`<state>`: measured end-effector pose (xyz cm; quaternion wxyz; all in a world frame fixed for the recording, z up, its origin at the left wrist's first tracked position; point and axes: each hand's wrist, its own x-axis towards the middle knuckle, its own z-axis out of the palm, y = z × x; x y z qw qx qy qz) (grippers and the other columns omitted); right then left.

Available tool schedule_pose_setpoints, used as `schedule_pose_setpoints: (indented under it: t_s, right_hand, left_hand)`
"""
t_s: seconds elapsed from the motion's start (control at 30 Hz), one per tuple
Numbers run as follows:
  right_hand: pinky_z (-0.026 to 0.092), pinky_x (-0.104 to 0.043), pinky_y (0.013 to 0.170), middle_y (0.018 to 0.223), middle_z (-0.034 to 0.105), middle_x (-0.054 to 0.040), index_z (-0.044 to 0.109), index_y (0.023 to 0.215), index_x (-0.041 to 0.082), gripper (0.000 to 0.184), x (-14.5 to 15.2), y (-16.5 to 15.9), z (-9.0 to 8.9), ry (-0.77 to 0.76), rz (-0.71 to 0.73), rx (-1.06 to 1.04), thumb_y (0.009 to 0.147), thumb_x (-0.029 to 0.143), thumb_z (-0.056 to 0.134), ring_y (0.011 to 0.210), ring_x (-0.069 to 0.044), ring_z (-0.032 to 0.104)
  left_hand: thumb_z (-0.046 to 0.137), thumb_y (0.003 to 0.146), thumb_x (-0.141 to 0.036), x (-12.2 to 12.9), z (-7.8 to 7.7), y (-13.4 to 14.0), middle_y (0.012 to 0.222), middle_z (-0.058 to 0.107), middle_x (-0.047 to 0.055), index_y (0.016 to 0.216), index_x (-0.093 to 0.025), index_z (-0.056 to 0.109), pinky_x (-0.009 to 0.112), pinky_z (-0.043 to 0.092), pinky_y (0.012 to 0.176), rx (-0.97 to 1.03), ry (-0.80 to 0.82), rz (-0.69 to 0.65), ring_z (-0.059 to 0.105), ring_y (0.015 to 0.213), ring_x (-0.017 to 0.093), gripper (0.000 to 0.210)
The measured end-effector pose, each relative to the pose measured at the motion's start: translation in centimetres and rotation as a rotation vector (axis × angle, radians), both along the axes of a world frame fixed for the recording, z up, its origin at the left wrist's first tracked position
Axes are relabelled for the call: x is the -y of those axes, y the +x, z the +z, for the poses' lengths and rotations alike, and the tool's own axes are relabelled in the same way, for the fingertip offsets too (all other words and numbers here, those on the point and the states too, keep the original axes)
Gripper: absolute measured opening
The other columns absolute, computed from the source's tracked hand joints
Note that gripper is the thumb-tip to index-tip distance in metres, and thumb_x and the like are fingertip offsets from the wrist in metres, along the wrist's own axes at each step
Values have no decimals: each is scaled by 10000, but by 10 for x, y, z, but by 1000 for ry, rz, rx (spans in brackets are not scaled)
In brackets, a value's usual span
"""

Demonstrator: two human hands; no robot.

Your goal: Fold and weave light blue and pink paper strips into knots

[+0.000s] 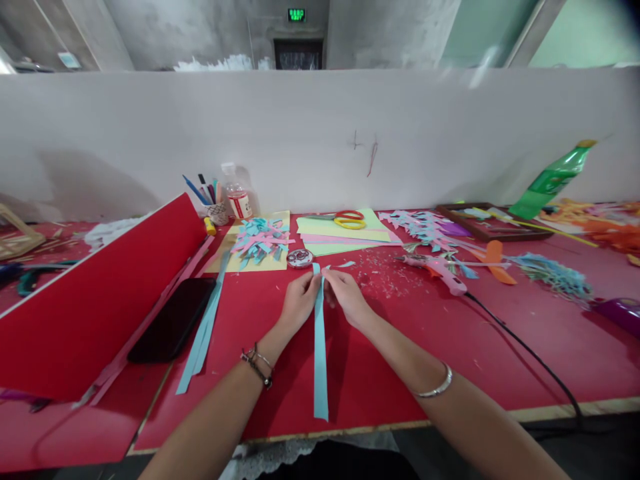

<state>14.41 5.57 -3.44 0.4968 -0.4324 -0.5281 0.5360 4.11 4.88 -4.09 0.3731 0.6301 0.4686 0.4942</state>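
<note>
A long light-blue paper strip (321,360) hangs down toward the table's front edge, its upper end between my two hands. My left hand (300,301) pinches the strip's left side near the top. On the other side, my right hand (349,297) has its thumb and finger closed at the strip's upper right edge. A small blue scrap (345,265) lies just beyond my right fingertips. Close past my left fingers is a round patterned tin (300,258). More blue strips (204,340) lie left of my left hand, beside a black phone (173,320).
Cut blue and pink pieces (263,240) lie on yellow paper. Behind are scissors (349,219) on paper sheets. To the right, a pink glue gun (443,272) trails a black cord across the red table. A red board (110,307) leans at left; a green bottle (553,180) tilts at right.
</note>
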Motion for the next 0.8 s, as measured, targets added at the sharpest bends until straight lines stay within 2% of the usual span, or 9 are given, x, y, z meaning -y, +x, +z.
schedule_pose_setpoints:
  t_s: [0.13, 0.3, 0.5, 0.67, 0.8]
  right_hand:
    - [258, -183, 301, 353, 390, 68, 412, 500, 176, 258, -1, -1, -2, -14, 20, 20, 700, 338, 430, 299, -61, 353]
    - [253, -182, 310, 361, 393, 66, 401, 492, 174, 267, 0, -2, -3, 8, 24, 29, 704, 334, 430, 303, -55, 343]
    - [254, -183, 322, 377, 379, 69, 402, 504, 177, 267, 0, -1, -1, 23, -16, -20, 708, 347, 432, 321, -57, 342]
    - [259, -191, 330, 378, 374, 69, 422, 526, 181, 261, -1, -1, -2, 18, 36, 8, 697, 378, 443, 327, -67, 343]
    - [255, -188, 338, 384, 389, 71, 458, 565, 181, 219, 0, -1, -3, 26, 60, 23, 700, 351, 434, 333, -66, 346]
  left_hand:
    - [372, 766, -352, 0, 0, -1, 524, 518, -20, 638, -137, 533, 190, 355, 490, -2, 4, 25, 471, 509, 98, 298]
    - [396, 753, -329, 0, 2, 1, 487, 487, -40, 564, -144, 478, 179, 341, 467, 71, -1, 111, 449, 473, 83, 277]
    - [401, 749, -354, 1, 1, 3, 498, 496, -31, 592, -139, 505, 178, 328, 455, 58, -32, 46, 446, 478, 85, 286]
    - [400, 747, -358, 1, 0, 1, 519, 514, -24, 602, -135, 542, 182, 335, 468, -21, 5, 96, 449, 500, 93, 302]
    - [400, 745, -354, 1, 0, 0, 527, 511, -25, 611, -136, 540, 183, 334, 473, -3, 11, 113, 446, 509, 96, 292]
